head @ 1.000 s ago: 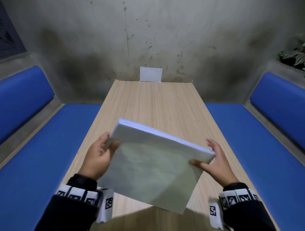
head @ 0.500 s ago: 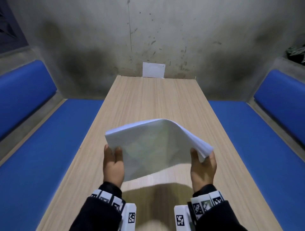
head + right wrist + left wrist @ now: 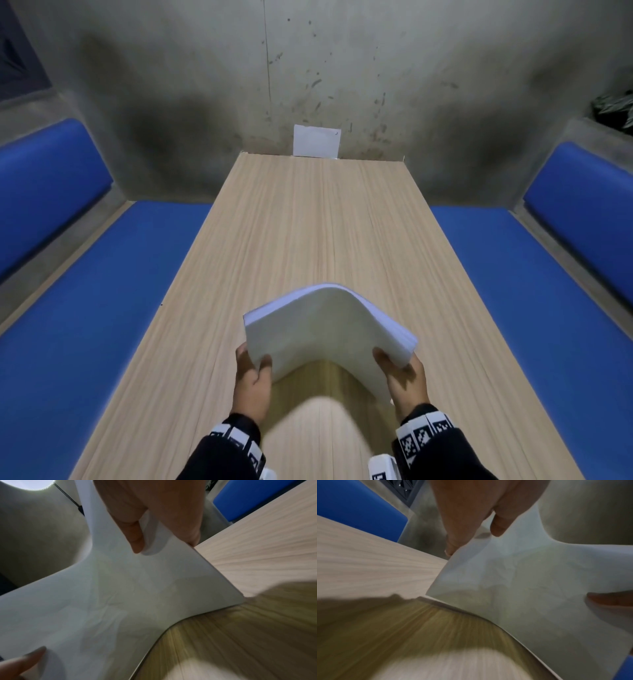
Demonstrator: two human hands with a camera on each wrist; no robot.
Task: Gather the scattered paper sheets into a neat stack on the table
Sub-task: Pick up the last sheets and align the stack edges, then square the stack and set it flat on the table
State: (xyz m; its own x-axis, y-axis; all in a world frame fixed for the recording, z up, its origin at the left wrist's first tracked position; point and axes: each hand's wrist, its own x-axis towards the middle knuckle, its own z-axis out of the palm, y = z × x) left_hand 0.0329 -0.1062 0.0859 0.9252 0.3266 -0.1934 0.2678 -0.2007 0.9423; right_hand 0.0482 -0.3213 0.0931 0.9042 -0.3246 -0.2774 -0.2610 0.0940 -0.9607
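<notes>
The left hand (image 3: 251, 383) is gripping the near left corner of the paper stack (image 3: 325, 329), its thumb (image 3: 264, 363) lying on the side of the sheets facing the person while its fingers (image 3: 452, 543) are curling round behind the edge. The right hand (image 3: 407, 383) is holding the near right corner the same way, thumb (image 3: 382, 356) pressing on the near face and fingers (image 3: 190, 524) wrapping over the edge from behind. Between the two hands the stack is bowing upward into an arch, its middle rising above both thumbs and its layered edges fanning slightly beside the right fingers. The sheets are being held above the wooden table (image 3: 308, 222), their lower edge hanging just over the surface; whether it is touching cannot be told. Below the hands a shadow is falling on the tabletop. Out past the fingers, a single white sheet (image 3: 315, 141) is leaning against the stained wall (image 3: 342, 68) at the table's far end, and blue benches (image 3: 513, 291) are running along both sides
</notes>
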